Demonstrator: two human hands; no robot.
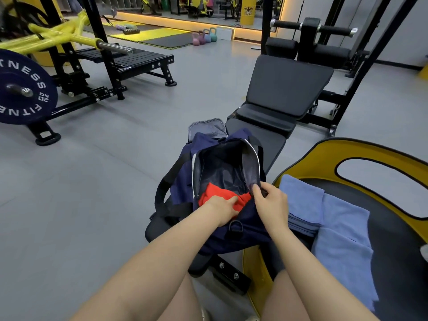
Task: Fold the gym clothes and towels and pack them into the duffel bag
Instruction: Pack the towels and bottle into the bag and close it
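A navy duffel bag (185,181) lies unzipped on the near end of a black weight bench (273,140). Inside its near end sits a folded red garment (214,192). My left hand (223,209) presses down on the red garment with its fingers reaching into the bag. My right hand (268,200) pinches the bag's right zipper edge and holds the mouth apart. To the right, a folded blue towel (301,200) lies on a black and yellow seat (379,172), with a second blue towel (345,246) spread loosely beside it.
The bench's raised backrest (287,86) stands behind the bag. A blue weight plate (23,89) on a yellow and black machine is at the left. Several kettlebells (203,38) stand far back. Grey floor (104,170) spreads to the left of the bench.
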